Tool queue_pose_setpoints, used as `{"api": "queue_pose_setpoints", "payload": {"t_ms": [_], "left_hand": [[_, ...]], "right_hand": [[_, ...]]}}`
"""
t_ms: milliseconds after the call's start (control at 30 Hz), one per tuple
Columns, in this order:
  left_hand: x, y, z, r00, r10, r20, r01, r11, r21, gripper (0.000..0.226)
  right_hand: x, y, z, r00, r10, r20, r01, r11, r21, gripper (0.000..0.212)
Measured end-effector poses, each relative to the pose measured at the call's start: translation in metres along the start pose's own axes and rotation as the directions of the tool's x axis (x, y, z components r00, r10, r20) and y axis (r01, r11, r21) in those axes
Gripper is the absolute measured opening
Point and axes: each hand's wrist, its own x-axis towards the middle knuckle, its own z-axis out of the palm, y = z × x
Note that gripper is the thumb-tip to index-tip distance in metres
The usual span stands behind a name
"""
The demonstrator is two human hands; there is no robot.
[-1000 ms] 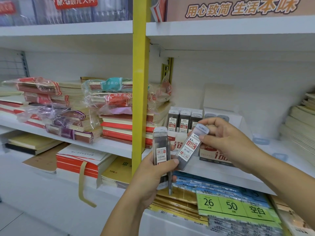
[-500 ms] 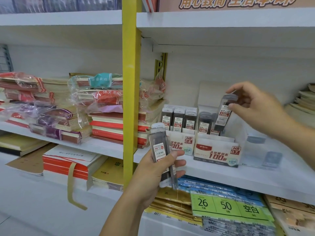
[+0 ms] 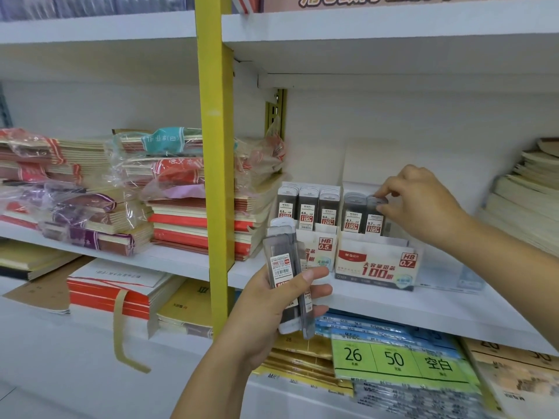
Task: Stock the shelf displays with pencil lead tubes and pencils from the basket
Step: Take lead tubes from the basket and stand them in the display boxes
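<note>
My left hand (image 3: 272, 306) grips a small bundle of dark pencil lead tubes (image 3: 284, 267), upright, in front of the shelf edge. My right hand (image 3: 420, 201) reaches to the HB 0.7 display box (image 3: 375, 267) and pinches the cap of a lead tube (image 3: 374, 216) standing in its second slot, beside another tube (image 3: 352, 211). To the left stands the HB 0.5 display box (image 3: 320, 249), holding three rows of tubes (image 3: 307, 207). No basket or pencils are in view.
A yellow upright post (image 3: 216, 176) divides the shelving. Wrapped stacks of notebooks (image 3: 127, 189) fill the left shelf, paper stacks (image 3: 526, 201) sit at far right. Green-labelled packs (image 3: 396, 361) lie on the shelf below. A clear holder (image 3: 465, 276) sits right of the 0.7 box.
My right hand carried one tube from beside my left hand up to the 0.7 box and lowered it into the slot. My left hand stayed in place with its bundle.
</note>
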Motion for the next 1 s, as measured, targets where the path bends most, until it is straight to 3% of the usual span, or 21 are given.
{"api": "queue_pose_setpoints", "payload": {"t_ms": [100,167,267,400,467,567,667,833,933,1000], "left_hand": [[-0.003,0.002,0.0,0.999,-0.021,0.031,0.022,0.999,-0.032,0.056],[-0.006,0.003,0.001,0.998,-0.029,0.048,0.032,0.998,-0.058,0.051],[-0.01,0.004,0.005,0.997,-0.038,0.073,0.044,0.996,-0.081,0.036],[-0.014,0.003,0.011,0.991,-0.064,0.115,0.074,0.994,-0.084,0.023],[-0.016,0.002,0.015,0.989,-0.064,0.133,0.079,0.992,-0.103,0.028],[-0.017,-0.001,0.017,0.987,-0.075,0.145,0.093,0.989,-0.119,0.034],[-0.016,-0.006,0.014,0.98,-0.145,0.134,0.158,0.983,-0.097,0.045],[-0.019,-0.01,0.011,0.99,-0.135,0.036,0.135,0.991,0.017,0.043],[-0.017,-0.01,0.011,0.992,-0.036,-0.119,0.042,0.998,0.052,0.051],[-0.016,-0.008,0.012,0.986,0.022,-0.165,-0.007,0.996,0.092,0.041]], "right_hand": [[-0.017,-0.01,-0.006,0.993,-0.011,-0.114,0.018,0.998,0.065,0.029],[-0.037,-0.028,-0.01,0.99,-0.018,-0.14,0.054,0.965,0.257,0.021],[-0.067,-0.061,-0.012,0.996,-0.087,0.028,0.057,0.832,0.551,0.013],[-0.087,-0.083,0.0,0.954,-0.119,0.275,-0.123,0.681,0.722,0.027],[-0.092,-0.083,0.006,0.954,-0.06,0.292,-0.2,0.598,0.776,0.022],[-0.098,-0.071,0.011,0.955,0.036,0.296,-0.287,0.375,0.882,0.014],[-0.106,-0.057,0.014,0.952,0.11,0.285,-0.303,0.219,0.928,0.012],[-0.116,-0.047,0.011,0.962,0.158,0.221,-0.247,0.171,0.954,0.027],[-0.123,-0.044,0.004,0.949,0.059,0.309,-0.312,0.288,0.905,0.027],[-0.128,-0.045,0.001,0.916,-0.016,0.4,-0.367,0.363,0.856,0.021]]}}
